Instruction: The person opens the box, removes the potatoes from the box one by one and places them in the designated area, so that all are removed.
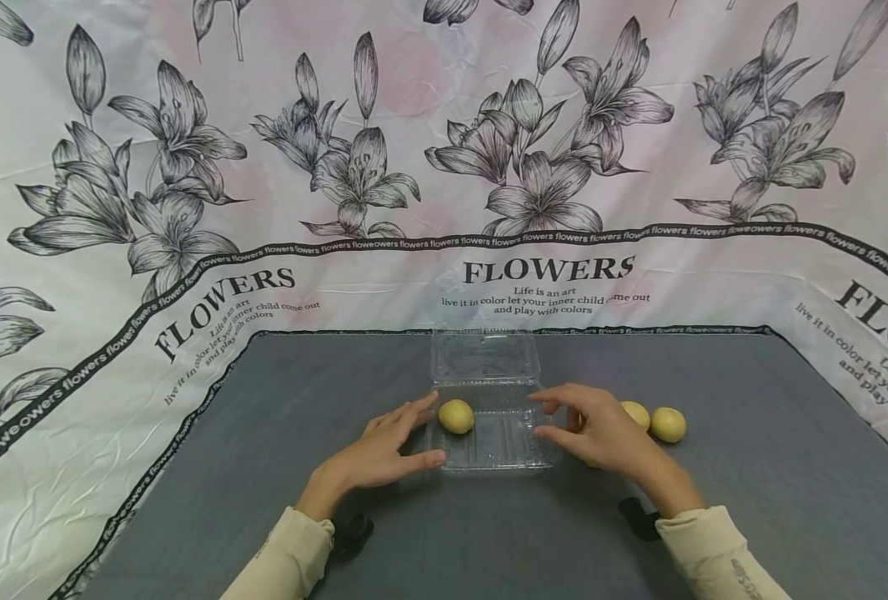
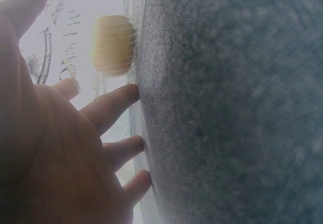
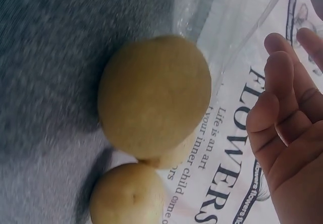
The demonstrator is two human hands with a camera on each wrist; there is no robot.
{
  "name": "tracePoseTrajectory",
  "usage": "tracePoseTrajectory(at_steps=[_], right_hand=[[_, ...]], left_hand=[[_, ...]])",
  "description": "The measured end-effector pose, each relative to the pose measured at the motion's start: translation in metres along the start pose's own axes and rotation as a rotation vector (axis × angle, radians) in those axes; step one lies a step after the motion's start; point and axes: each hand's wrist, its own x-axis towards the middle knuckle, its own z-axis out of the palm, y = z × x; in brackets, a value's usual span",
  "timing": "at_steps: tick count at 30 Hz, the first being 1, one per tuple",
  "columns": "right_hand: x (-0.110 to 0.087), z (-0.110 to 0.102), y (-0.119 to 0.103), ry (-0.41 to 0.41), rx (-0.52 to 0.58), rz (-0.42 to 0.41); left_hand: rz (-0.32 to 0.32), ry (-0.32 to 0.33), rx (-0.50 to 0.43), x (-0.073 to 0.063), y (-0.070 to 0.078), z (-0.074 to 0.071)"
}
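Note:
A clear plastic clamshell box (image 1: 507, 437) lies mid-table with its lid (image 1: 484, 357) tipped back. Inside it, at the left end, is one yellow potato (image 1: 456, 417), seen through the ridged wall in the left wrist view. My left hand (image 1: 383, 446) is spread at the box's left side, fingers nearly straight, holding nothing. Over the right end, my right hand (image 1: 604, 429) has loosely bent fingers and a thumb held apart, with nothing between them. Beyond it sit two potatoes (image 1: 669, 425); a nearer potato (image 3: 154, 98) is mostly hidden under that hand in the head view.
The grey table (image 1: 323, 375) runs back to a white flower-printed cloth (image 1: 383, 287) hanging behind and along the sides. Dark wrist devices (image 1: 639, 518) show beneath both forearms.

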Motion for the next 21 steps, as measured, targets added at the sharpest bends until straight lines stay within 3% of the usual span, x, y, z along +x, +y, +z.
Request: tracePoseTrajectory(at_steps=[21], right_hand=[[0.015,0.028,-0.009,-0.046,0.083,0.003]], left_hand=[[0.011,-0.002,-0.005,0.0,0.0,-0.001]])
